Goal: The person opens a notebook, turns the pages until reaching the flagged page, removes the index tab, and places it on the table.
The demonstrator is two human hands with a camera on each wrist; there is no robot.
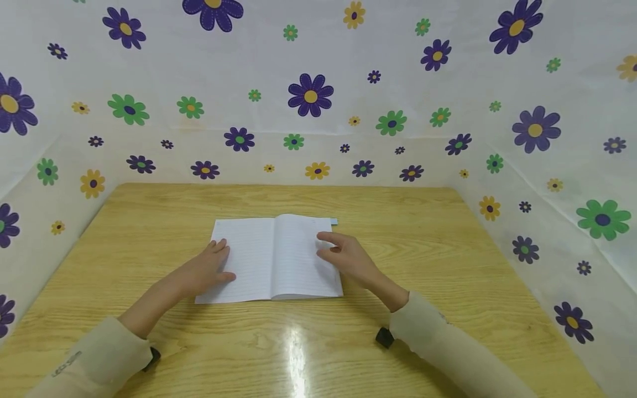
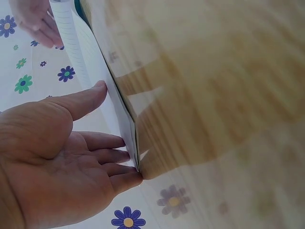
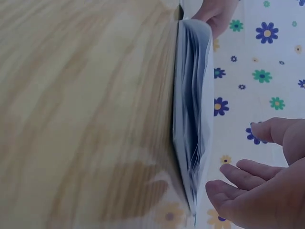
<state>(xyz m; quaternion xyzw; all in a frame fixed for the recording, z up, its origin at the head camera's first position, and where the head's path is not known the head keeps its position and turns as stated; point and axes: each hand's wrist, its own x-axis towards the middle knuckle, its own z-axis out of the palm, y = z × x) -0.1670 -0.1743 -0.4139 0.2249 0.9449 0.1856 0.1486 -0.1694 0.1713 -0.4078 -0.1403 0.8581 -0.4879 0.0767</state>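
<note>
An open notebook [image 1: 249, 260] with lined pages lies flat on the wooden table, its right-hand pages slightly raised, as the right wrist view shows of the same notebook [image 3: 188, 90]. On the left page rests my left hand [image 1: 206, 268], fingers and thumb extended; the left wrist view has those fingertips at the edge of the page [image 2: 112, 114]. My right hand [image 1: 350, 257] hovers over the right page's outer edge, thumb and fingers apart. A gap separates this right hand [image 3: 262, 176] from the pages in the right wrist view, with nothing held.
The wooden table [image 1: 308, 342] reaches back to a white flower-printed cloth [image 1: 338, 50] that also stands along both sides. A small light-blue tab [image 1: 334, 221] sticks out at the notebook's top right corner. Black wrist gear [image 1: 385, 337] shows under the right sleeve.
</note>
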